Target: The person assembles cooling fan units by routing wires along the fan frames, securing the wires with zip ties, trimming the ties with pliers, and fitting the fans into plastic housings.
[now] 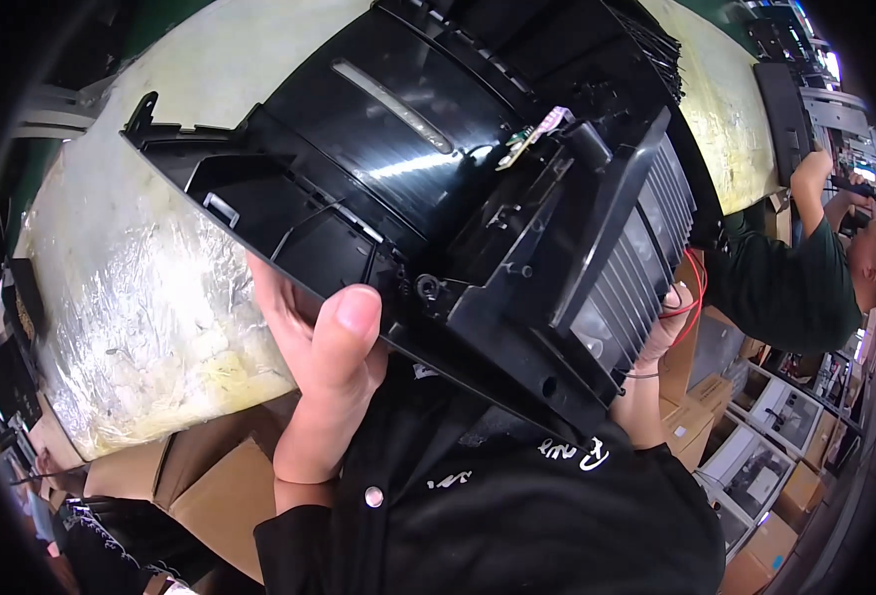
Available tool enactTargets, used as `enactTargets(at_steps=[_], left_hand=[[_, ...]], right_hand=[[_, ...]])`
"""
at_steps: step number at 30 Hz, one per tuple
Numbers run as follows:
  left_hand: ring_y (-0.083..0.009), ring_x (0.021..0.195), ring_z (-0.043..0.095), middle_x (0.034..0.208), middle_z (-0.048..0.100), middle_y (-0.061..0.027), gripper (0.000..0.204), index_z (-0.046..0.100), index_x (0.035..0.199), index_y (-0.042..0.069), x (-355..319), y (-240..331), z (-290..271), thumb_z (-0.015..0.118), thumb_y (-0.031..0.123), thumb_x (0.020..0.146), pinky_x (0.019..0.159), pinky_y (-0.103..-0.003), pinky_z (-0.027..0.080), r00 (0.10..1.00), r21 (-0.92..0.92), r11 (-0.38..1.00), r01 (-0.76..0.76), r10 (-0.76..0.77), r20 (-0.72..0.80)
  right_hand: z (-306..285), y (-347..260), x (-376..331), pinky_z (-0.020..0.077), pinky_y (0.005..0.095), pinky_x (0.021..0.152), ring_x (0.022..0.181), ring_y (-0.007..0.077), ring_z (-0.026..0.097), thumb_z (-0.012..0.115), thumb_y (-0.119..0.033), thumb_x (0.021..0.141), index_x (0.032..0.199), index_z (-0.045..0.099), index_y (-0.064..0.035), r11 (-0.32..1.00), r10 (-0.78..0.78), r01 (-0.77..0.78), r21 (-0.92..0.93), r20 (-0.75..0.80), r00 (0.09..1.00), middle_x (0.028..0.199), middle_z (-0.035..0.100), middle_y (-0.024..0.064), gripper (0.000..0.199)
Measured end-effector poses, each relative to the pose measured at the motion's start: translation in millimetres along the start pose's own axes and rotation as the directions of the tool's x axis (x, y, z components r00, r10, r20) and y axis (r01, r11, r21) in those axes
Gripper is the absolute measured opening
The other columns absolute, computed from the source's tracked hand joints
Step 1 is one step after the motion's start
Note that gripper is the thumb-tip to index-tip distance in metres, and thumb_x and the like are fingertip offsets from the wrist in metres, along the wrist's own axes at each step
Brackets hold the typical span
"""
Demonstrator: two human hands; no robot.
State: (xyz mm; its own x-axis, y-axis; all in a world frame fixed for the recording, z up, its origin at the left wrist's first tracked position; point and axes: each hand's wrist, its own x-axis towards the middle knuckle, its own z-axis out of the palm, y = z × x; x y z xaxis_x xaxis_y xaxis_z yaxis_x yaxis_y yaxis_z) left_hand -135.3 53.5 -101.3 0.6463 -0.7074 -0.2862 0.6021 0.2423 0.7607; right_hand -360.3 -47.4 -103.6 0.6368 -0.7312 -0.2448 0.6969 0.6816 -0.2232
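Note:
A large black plastic housing (359,129) is tilted up in front of me, held between both hands. My left hand (324,342) grips its lower left edge, thumb on the near side and fingers partly hidden underneath. At the right, my right hand (661,342) closes around the far side of the housing's ribbed part (636,258); most of its fingers are out of sight. Red wires (698,297) loop out beside that hand. A small circuit board (532,141) sits near the middle of the housing, and a long narrow slot (388,102) runs across its curved panel.
Beneath and behind the housing lies a work table (150,307) wrapped in shiny clear film. An open cardboard box (225,496) stands below it at left. To the right are a co-worker's dark sleeve (780,288), cartons (696,421) and white trays (770,407) of parts.

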Motion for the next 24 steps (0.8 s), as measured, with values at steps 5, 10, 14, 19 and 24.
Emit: enactTargets(at_steps=[5,10,14,19,24], left_hand=[[-0.021,0.113,0.054,0.125,0.051,-0.0108,0.091,0.032,0.144,0.002,4,-1,-5,0.078,0.023,0.069,0.099,-0.034,0.043,1.0,0.01,1.0,-0.021,0.021,0.016],[-0.0202,0.116,0.053,0.13,0.051,-0.0115,0.088,0.031,0.145,0.001,10,5,3,0.076,0.016,0.07,0.1,-0.032,0.042,0.992,-0.069,0.996,-0.059,0.067,0.106],[-0.0204,0.121,0.049,0.14,0.043,-0.012,0.097,0.019,0.15,0.001,28,-9,7,0.079,0.019,0.076,0.104,-0.033,0.038,0.98,-0.007,0.985,-0.172,0.172,0.096],[-0.0244,0.129,0.041,0.153,0.024,-0.0172,0.099,0.009,0.153,0.001,39,-23,-5,0.074,0.034,0.086,0.106,-0.035,0.036,0.965,0.143,0.963,-0.226,0.201,0.17],[-0.0297,0.138,0.032,0.154,0.019,-0.0215,0.098,0.004,0.153,0.002,24,-12,-6,0.068,0.042,0.09,0.112,-0.038,0.029,0.953,0.363,0.882,-0.3,0.29,0.083]], right_hand=[[-29,-8,-4,0.0495,0.0487,0.097,0.108,0.0339,0.063,0.057,-0.026,0.079,0.106,0.063,-0.0011,0.994,-0.038,0.027,-0.109,-0.105,0.994,0.116,0.065,0.0179,0.037],[-33,-19,-3,0.0578,0.0426,0.082,0.096,0.0282,0.068,0.056,-0.023,0.079,0.075,0.063,-0.0119,0.94,-0.111,0.017,-0.342,-0.255,0.961,0.095,0.071,0.0123,0.014],[-17,-15,11,0.0552,0.0485,0.088,0.093,0.0318,0.069,0.055,-0.016,0.078,0.102,0.065,0.0,0.938,-0.002,-0.064,-0.34,-0.191,0.982,0.102,0.07,0.0171,0.03],[-20,-16,9,0.0526,0.047,0.092,0.099,0.0331,0.067,0.061,-0.01,0.074,0.128,0.051,0.0061,0.929,0.033,-0.126,-0.349,-0.262,0.964,0.111,0.066,0.0199,0.058],[-20,-69,-39,0.0549,0.034,0.079,0.087,0.0227,0.068,0.07,-0.015,0.086,0.127,0.052,0.0068,0.226,0.106,-0.193,-0.955,-0.173,0.979,0.097,0.068,0.0124,0.049]])
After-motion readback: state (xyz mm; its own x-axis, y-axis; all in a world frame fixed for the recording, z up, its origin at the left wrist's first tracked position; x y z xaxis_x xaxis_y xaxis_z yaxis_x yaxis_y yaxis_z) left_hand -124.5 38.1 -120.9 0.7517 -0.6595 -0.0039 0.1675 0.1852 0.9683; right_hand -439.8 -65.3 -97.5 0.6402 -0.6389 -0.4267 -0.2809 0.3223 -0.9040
